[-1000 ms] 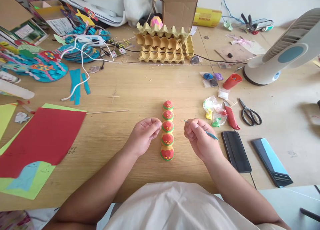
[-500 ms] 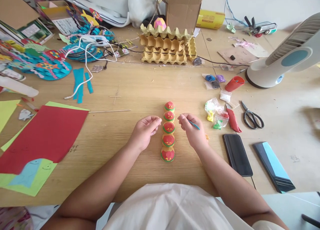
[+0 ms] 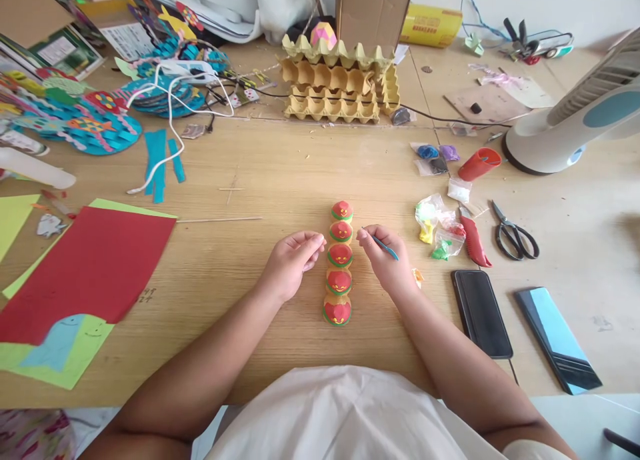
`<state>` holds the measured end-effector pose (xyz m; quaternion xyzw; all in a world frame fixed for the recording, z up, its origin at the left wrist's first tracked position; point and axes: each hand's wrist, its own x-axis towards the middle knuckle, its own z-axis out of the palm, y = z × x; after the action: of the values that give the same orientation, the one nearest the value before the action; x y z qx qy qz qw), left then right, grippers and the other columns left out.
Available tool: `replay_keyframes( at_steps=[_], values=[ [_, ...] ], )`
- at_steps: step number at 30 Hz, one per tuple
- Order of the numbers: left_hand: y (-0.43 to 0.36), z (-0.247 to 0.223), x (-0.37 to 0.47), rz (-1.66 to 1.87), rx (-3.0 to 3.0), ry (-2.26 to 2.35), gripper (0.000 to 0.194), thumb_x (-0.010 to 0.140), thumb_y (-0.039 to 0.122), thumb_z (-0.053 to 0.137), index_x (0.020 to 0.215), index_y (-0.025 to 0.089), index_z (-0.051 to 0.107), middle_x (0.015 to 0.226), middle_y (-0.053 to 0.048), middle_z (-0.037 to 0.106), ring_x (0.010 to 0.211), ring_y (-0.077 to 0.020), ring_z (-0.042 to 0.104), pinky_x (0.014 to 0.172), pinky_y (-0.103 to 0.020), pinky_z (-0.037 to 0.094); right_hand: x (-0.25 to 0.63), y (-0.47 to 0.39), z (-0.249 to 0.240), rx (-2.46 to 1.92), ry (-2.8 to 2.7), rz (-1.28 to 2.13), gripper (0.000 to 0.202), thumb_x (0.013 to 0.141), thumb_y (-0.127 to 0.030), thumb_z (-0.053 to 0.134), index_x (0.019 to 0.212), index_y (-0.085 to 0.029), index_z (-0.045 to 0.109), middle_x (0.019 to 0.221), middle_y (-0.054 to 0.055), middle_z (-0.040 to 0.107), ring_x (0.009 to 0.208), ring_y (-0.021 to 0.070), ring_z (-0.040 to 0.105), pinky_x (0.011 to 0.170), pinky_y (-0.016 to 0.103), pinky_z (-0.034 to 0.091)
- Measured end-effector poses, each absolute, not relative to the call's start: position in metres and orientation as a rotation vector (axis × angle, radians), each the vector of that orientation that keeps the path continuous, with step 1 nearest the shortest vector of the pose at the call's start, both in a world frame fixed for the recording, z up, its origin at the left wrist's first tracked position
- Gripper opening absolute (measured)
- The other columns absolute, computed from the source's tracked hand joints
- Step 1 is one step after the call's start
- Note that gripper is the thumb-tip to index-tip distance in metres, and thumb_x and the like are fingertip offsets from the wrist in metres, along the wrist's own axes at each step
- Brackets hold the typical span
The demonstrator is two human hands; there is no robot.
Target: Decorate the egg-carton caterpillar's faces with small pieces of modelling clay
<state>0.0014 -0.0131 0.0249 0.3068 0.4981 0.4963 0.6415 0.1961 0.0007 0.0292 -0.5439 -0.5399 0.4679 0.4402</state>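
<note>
A strip of several egg-carton bumps (image 3: 340,255) covered in red with green rims and small yellow faces lies upright in the view between my hands. Just left of it, my left hand (image 3: 291,263) is closed, thumb pressed to the fingertips; whatever it pinches is too small to make out. On the strip's right side my right hand (image 3: 384,257) is closed around a thin blue tool (image 3: 387,249), which slants across the fingers. Neither hand touches the strip.
Bagged clay (image 3: 447,237), a red cutter (image 3: 475,241), scissors (image 3: 515,233) and two phones (image 3: 483,313) lie to the right. Red paper (image 3: 95,267) is at left. Egg cartons (image 3: 333,103) and a fan (image 3: 555,127) stand farther back.
The view has shifted slightly, so objects on the right appear farther right. Both hands keep nearly the same pose beside the strip, and the blue tool's angle has changed a little.
</note>
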Motion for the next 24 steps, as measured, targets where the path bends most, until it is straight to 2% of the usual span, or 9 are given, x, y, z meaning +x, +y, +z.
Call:
replay_keyframes(
  at_steps=[5,11,18,21,24],
  values=[
    [-0.013,0.023,0.002,1.122,0.706,1.142,0.032,0.071,0.043,0.085,0.076,0.015,0.071,0.072,-0.001,0.062,0.056,-0.0058,0.045,0.045,-0.017,0.025,0.198,0.002,0.026,-1.359,-1.413,1.108,0.036,0.090,-0.051,0.070,0.072,-0.021,0.060,0.064,-0.003,0.047,0.060,0.0132,0.040,0.058,0.028,0.033],
    [-0.013,0.021,0.002,1.116,0.709,1.152,0.030,0.073,0.042,0.083,0.075,0.015,0.071,0.071,-0.001,0.062,0.057,-0.0059,0.044,0.046,-0.018,0.026,0.204,0.006,0.016,-1.377,-1.759,0.838,0.016,0.091,-0.033,0.072,0.082,-0.022,0.066,0.075,0.000,0.061,0.068,0.0168,0.053,0.067,0.031,0.041],
    [-0.014,0.019,0.001,1.115,0.844,1.177,0.027,0.081,0.042,0.079,0.079,0.016,0.072,0.073,-0.001,0.063,0.058,-0.0074,0.044,0.050,-0.021,0.030,0.207,0.005,0.027,-1.346,-2.105,0.643,0.023,0.102,-0.038,0.058,0.089,-0.021,0.068,0.086,0.007,0.066,0.078,0.0220,0.059,0.073,0.034,0.043],
    [-0.016,0.018,0.000,1.111,1.035,1.228,0.027,0.087,0.044,0.075,0.085,0.018,0.074,0.077,-0.001,0.067,0.065,-0.0107,0.053,0.059,-0.023,0.040,0.208,0.012,0.032,-1.312,-2.242,0.540,0.029,0.104,-0.041,0.055,0.089,-0.021,0.069,0.088,0.009,0.068,0.081,0.0240,0.059,0.075,0.036,0.042],
    [-0.015,0.018,0.000,1.128,1.188,1.231,0.024,0.090,0.043,0.072,0.091,0.019,0.075,0.096,-0.006,0.075,0.086,-0.0167,0.066,0.073,-0.025,0.049,0.209,0.021,0.031,-1.268,-2.268,0.522,0.029,0.105,-0.041,0.053,0.091,-0.022,0.070,0.087,0.009,0.068,0.081,0.0237,0.060,0.074,0.036,0.042]
  ],
)
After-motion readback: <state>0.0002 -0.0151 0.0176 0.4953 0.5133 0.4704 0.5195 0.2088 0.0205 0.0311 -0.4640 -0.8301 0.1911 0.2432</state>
